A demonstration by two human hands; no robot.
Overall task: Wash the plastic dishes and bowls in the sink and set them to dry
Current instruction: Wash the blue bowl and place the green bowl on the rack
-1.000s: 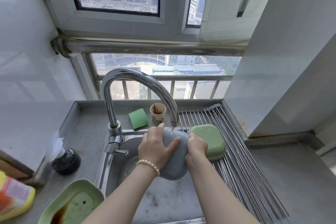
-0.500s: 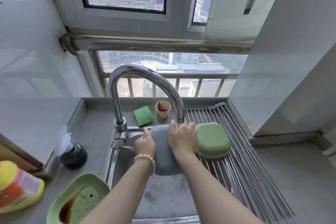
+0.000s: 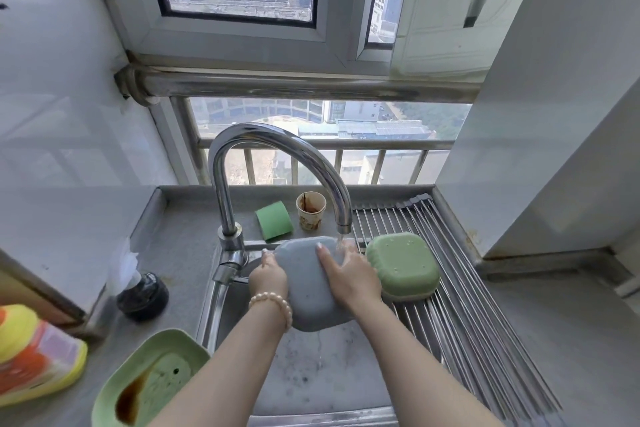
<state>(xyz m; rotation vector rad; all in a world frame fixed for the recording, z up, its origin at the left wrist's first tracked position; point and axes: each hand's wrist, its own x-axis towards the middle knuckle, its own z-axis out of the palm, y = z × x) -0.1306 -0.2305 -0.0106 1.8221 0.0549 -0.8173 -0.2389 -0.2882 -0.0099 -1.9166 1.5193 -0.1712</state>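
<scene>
- Step in hand, as I judge it: rinsing. The grey dish (image 3: 311,288) is held bottom-up over the sink (image 3: 322,374), its far edge under the thin stream from the faucet (image 3: 277,149).
- The left hand (image 3: 268,279) grips the dish's left edge, fingers curled round the rim; the right hand (image 3: 349,279) lies flat on its back — fingers straight and pressed to the plastic, rubbing by the look of it.
- Next move, likely: turn the dish to rinse the inside, then set it on the drying rack (image 3: 467,305) beside the green bowl (image 3: 403,265), which sits upside down there with drops on it.
- Containers: the green tray (image 3: 114,385) on the table at lower left holds a pool of brown liquid — not yet washed. The paper cup (image 3: 311,210) behind the faucet is stained brown inside. What the grey dish holds cannot be seen.
- A green sponge (image 3: 274,220) lies beside the cup.
</scene>
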